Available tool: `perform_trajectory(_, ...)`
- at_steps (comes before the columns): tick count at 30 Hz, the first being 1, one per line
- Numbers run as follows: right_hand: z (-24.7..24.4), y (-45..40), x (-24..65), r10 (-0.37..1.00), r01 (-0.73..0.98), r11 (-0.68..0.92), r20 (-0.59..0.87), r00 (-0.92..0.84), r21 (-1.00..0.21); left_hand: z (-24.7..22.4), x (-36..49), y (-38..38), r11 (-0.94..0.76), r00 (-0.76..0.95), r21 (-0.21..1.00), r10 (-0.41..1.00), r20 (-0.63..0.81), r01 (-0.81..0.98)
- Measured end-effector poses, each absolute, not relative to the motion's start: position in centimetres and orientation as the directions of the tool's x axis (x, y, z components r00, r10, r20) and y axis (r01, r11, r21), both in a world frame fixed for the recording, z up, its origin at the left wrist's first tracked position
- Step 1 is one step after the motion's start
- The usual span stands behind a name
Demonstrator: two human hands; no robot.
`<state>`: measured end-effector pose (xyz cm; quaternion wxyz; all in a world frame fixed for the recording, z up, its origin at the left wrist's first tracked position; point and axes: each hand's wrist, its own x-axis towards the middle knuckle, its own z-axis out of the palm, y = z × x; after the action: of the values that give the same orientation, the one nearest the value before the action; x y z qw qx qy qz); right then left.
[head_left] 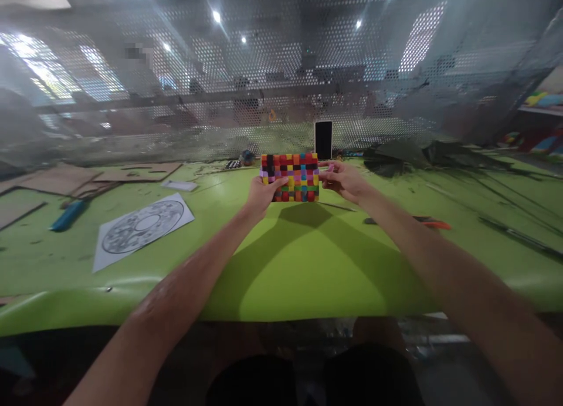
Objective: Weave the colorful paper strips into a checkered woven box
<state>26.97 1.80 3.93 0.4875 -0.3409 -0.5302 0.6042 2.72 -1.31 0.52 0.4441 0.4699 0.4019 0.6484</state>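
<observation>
A rectangular woven piece (299,178) in red, yellow, orange, blue, green and purple strips is held up above the green table. My left hand (265,193) grips its left side, with the thumb across the front. At its right edge, my right hand (342,180) pinches a small pink-purple strip end (331,168) between closed fingers. Shadows of the arms and the piece fall on the table below.
Green tabletop (303,265). On the left are brown boards (57,178), a blue-handled tool (69,215) and a printed sheet (143,225). Orange-handled scissors (435,223) lie right, dark leafy material (396,156) behind them. A phone-like dark panel (324,139) stands before the perforated screen (281,71).
</observation>
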Motion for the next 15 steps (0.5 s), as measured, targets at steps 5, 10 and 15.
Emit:
perform_trajectory(5, 3.8, 2.0, 26.4, 0.977, -0.224, 0.031, 0.078, -0.200, -0.974, 0.5, 3.1, -1.6, -0.295, -0.189, 0.923, 0.949, 0.253, -0.248)
perform_trajectory(10, 3.6, 2.6, 27.1, 0.985, -0.237, 0.029, 0.068, -0.161, -0.971, 1.0, 2.7, -1.5, -0.276, -0.116, 0.942, 0.959, 0.258, -0.189)
perform_trajectory(15, 4.0, 3.2, 29.0, 0.983, -0.212, 0.055, 0.091, -0.163, -0.976, 1.4, 2.0, -1.1, -0.383, 0.099, 0.923, 0.920, 0.378, 0.036)
